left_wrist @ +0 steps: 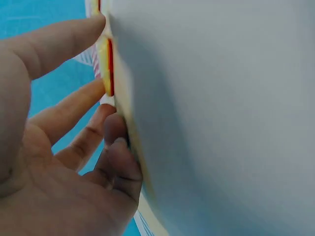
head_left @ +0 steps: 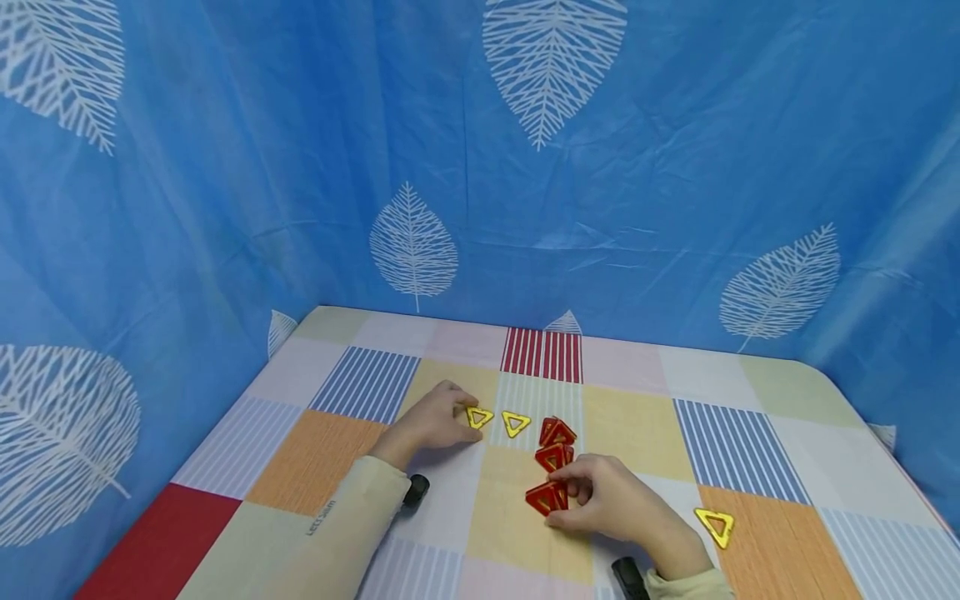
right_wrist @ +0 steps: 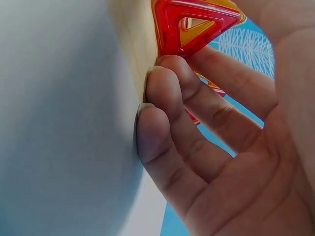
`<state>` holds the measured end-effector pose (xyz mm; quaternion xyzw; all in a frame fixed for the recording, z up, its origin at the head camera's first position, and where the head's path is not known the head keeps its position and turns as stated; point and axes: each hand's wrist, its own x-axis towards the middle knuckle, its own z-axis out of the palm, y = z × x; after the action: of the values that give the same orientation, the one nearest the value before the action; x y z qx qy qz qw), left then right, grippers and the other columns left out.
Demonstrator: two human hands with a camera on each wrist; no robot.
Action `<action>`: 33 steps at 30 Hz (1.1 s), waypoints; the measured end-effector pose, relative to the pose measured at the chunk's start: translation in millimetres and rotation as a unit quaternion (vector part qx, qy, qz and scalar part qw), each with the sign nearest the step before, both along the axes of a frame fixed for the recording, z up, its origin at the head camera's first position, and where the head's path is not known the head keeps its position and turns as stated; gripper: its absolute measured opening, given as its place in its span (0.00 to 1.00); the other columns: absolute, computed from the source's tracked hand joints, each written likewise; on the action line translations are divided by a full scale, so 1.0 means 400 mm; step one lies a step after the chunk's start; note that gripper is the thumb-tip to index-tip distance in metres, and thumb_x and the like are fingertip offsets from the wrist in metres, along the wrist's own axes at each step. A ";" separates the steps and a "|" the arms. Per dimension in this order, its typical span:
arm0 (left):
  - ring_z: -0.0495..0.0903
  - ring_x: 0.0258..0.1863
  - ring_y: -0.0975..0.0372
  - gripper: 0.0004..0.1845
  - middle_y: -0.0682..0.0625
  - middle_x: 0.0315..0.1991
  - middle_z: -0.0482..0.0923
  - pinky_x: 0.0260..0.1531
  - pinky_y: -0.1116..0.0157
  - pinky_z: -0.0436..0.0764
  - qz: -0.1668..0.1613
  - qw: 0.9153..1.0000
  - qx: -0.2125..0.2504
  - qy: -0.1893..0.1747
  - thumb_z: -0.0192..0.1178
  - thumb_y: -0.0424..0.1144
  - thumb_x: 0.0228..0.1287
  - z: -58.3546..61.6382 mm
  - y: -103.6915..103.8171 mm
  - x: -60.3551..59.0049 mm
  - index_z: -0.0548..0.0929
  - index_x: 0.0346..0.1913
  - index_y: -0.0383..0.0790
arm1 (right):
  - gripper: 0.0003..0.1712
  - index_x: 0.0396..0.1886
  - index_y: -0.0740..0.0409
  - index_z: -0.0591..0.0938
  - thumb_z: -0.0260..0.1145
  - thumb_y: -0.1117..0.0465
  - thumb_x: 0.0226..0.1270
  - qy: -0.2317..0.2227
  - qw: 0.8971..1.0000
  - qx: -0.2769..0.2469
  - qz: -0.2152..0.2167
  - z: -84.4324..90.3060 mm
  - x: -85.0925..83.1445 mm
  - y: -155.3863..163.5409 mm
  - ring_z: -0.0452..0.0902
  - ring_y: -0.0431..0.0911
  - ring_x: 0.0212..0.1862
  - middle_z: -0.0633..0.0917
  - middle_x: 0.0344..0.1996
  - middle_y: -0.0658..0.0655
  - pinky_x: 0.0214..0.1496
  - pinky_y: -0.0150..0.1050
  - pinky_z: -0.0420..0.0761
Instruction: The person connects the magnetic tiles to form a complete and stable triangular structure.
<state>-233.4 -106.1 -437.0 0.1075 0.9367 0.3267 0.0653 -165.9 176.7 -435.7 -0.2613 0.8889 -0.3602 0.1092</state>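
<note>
My left hand [head_left: 435, 418] spans a flat yellow triangle tile [head_left: 478, 417] on the cloth. One fingertip meets its edge while the thumb stands just off it in the left wrist view. A second yellow triangle tile [head_left: 516, 423] lies a little to the right. With thumb and index finger, my right hand [head_left: 611, 497] holds a small red pyramid [head_left: 546, 498] made of triangle tiles; its hollow red face [right_wrist: 197, 24] shows at the top of the right wrist view. Just beyond it stand two more red pyramids, a middle one [head_left: 553, 457] and a far one [head_left: 557, 431].
A third yellow triangle tile [head_left: 716, 527] lies right of my right hand. The table wears a patchwork cloth [head_left: 322, 454]. Blue curtains [head_left: 300, 150] with white leaf prints hang behind and at both sides. A black device sits at each wrist.
</note>
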 end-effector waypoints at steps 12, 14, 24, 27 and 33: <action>0.75 0.42 0.58 0.20 0.53 0.45 0.78 0.45 0.57 0.77 -0.036 0.998 0.031 -0.030 0.80 0.36 0.49 0.009 -0.001 0.034 0.86 0.47 0.44 | 0.28 0.47 0.62 0.88 0.83 0.50 0.49 0.004 1.000 0.004 0.002 -0.002 -0.001 -0.005 0.71 0.39 0.27 0.77 0.26 0.47 0.28 0.34 0.74; 0.74 0.43 0.58 0.20 0.55 0.45 0.78 0.45 0.57 0.76 -0.065 0.996 0.042 -0.039 0.80 0.36 0.48 0.017 -0.002 0.050 0.86 0.46 0.45 | 0.28 0.47 0.62 0.88 0.83 0.50 0.49 0.006 1.000 0.006 0.002 -0.002 0.000 -0.004 0.71 0.38 0.27 0.77 0.26 0.47 0.27 0.34 0.74; 0.70 0.30 0.64 0.19 0.59 0.40 0.78 0.31 0.67 0.73 -0.201 0.975 0.070 -0.068 0.79 0.31 0.47 0.032 0.015 0.114 0.88 0.44 0.47 | 0.28 0.46 0.63 0.88 0.83 0.51 0.49 0.007 1.000 0.012 -0.001 0.002 0.002 -0.003 0.70 0.38 0.27 0.77 0.26 0.47 0.26 0.34 0.74; 0.70 0.29 0.67 0.19 0.60 0.38 0.78 0.30 0.69 0.73 -0.225 0.969 0.072 -0.075 0.79 0.31 0.46 0.033 0.026 0.132 0.88 0.43 0.48 | 0.28 0.47 0.63 0.87 0.83 0.51 0.49 0.002 1.000 0.015 0.000 0.005 0.001 -0.003 0.70 0.38 0.27 0.77 0.26 0.47 0.26 0.34 0.74; 0.71 0.32 0.68 0.20 0.64 0.39 0.76 0.34 0.71 0.73 -0.257 0.962 0.059 -0.077 0.78 0.30 0.46 0.024 0.051 0.151 0.88 0.44 0.49 | 0.29 0.47 0.63 0.88 0.83 0.50 0.50 0.003 1.000 0.021 0.005 0.016 0.004 0.010 0.70 0.38 0.27 0.77 0.28 0.48 0.26 0.34 0.74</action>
<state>-172.9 -85.8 -427.2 0.3223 0.8486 0.3614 0.2128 -164.2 180.6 -429.4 -0.2644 0.8952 -0.3403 0.1140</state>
